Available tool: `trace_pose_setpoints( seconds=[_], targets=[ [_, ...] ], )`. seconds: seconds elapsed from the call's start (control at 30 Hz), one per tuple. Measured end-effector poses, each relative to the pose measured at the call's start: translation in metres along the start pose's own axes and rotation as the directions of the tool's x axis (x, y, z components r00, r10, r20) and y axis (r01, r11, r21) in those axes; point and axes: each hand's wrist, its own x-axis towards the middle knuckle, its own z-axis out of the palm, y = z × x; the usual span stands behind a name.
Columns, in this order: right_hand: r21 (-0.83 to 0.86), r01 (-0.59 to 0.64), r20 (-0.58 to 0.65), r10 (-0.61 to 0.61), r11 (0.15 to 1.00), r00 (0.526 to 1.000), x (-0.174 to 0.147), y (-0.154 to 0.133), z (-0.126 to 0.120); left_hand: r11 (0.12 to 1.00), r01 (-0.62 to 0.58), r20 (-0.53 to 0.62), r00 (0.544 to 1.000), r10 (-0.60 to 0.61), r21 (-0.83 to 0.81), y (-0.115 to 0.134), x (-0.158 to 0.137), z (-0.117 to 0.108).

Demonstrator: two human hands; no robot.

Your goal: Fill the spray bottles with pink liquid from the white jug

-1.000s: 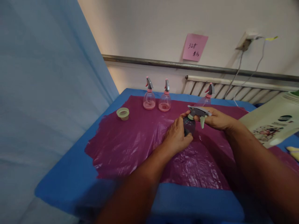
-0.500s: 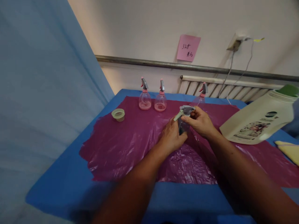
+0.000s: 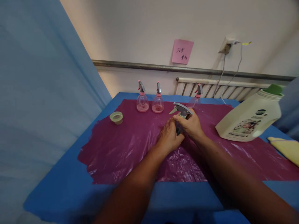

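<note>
Between my hands, over the middle of the purple plastic sheet [image 3: 135, 146], stands a spray bottle with a grey spray head [image 3: 182, 108] and a pale green trigger. My left hand [image 3: 170, 133] is wrapped round its body, which is mostly hidden by my fingers. At the neck, just under the head, the fingers of my right hand [image 3: 190, 124] are closed. Behind them is another spray bottle [image 3: 195, 101] with a pink collar, partly covered by my right hand. Two more pink-collared bottles, one on the left [image 3: 142, 104] and one beside it [image 3: 158, 105], hold some pink liquid.
A pale green cap [image 3: 116, 117] lies on the sheet's left. To the right stands a large cream jug [image 3: 249, 116] with a green lid, then a yellow cloth [image 3: 283, 147]. A blue curtain [image 3: 46, 77] hangs at left; a metal rail [image 3: 144, 66] runs along the wall.
The spray head has turned, its trigger now pointing left and its grey top slanting down to the right. My right hand has shifted lower round the neck. The whole view has moved slightly.
</note>
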Motion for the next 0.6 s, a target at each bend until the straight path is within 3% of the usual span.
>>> trace_pose_setpoints(
  seconds=[0.1,0.3,0.53,0.6],
  targets=[
    [0.069,0.001,0.018,-0.003,0.998,1.000,-0.005,0.004,0.001,0.999,-0.029,-0.015,0.999,0.029,-0.021,0.000,0.000,0.000],
    [0.133,0.099,0.237,-0.128,0.986,0.963,-0.006,0.005,-0.024,1.000,-0.009,-0.002,1.000,0.009,0.009,0.001,-0.002,-0.001],
    [0.160,0.029,0.332,-0.082,0.987,0.940,0.007,-0.001,-0.041,0.999,0.008,-0.001,1.000,-0.008,0.044,0.001,-0.002,0.000],
    [0.196,0.014,0.291,-0.072,0.981,0.954,0.006,0.001,-0.038,0.999,0.001,-0.011,1.000,0.000,0.043,0.003,-0.002,-0.001]
  ],
)
